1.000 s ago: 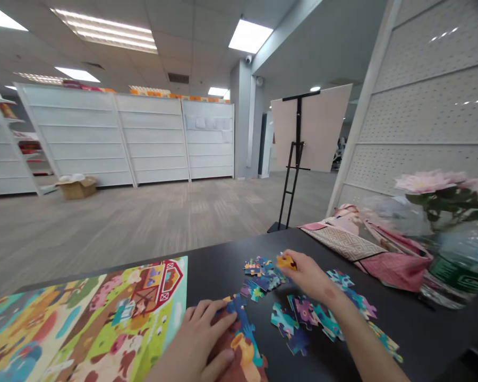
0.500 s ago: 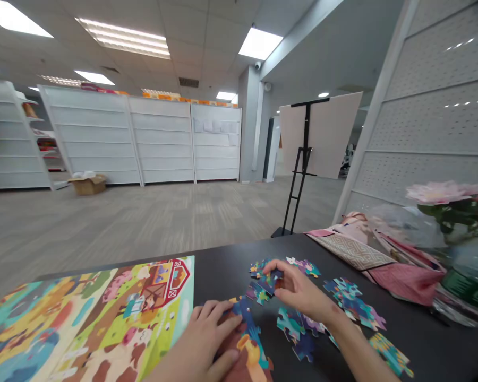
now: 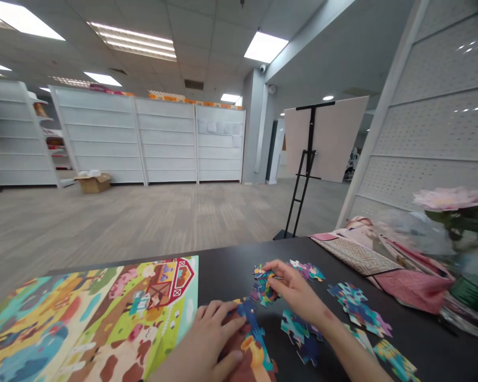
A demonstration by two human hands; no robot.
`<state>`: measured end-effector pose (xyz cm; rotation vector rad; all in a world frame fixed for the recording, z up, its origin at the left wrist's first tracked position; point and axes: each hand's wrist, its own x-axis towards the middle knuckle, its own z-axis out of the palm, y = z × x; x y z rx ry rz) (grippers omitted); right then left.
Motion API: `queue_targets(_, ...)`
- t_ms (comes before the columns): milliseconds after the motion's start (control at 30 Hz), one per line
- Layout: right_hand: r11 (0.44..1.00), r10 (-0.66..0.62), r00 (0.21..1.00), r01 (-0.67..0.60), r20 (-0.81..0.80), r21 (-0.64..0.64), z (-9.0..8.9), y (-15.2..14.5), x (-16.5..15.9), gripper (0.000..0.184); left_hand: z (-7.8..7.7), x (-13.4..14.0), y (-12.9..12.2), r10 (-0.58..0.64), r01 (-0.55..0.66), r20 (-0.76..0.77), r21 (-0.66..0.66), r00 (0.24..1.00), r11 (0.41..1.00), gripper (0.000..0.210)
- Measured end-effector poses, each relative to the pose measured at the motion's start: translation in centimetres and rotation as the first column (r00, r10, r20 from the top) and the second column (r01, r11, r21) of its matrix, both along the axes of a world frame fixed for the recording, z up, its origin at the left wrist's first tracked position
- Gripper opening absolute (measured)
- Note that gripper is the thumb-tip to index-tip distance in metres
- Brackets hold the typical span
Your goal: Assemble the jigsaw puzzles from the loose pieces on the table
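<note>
My left hand lies with its fingers spread on a joined section of jigsaw puzzle, brown and blue with a yellow jar-like shape. Farther out, my right hand curls thumb and fingers round a colourful puzzle piece at a small pile. The fingers partly cover this piece. Close beyond the hand are purple and teal pieces. More blue and teal pieces lie under and beside the right forearm. Another cluster of puzzle pieces is to the right.
A farm and animal picture board covers the left of the black table. At the right are a pink patterned bag, a bottle with a green label and pink flowers. A black easel stands beyond the table.
The dark blue piece seen at my right fingertips no longer shows there; colourful pieces show between the fingers instead. My left hand stays on the joined section. The whole view has shifted slightly.
</note>
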<state>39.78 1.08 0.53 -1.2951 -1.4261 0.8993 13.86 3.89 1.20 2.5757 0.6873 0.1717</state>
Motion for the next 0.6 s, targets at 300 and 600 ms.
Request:
queue_targets(300, 0.977, -0.199, 0.824, 0.127, 0.530, 0.170, -1.0, 0.4, 0.6, 0.023, 0.5, 0.0, -0.3, 0.028, -0.029, -0.033, -0.035, 0.999, 0.999, 0.048)
queue_targets(600, 0.986, -0.165, 0.744, 0.105, 0.648, 0.130, -2.5, 0.5, -0.2, 0.030, -3.2, 0.1, 1.5, -0.023, 0.026, -0.044, 0.083, 0.999, 0.996, 0.052)
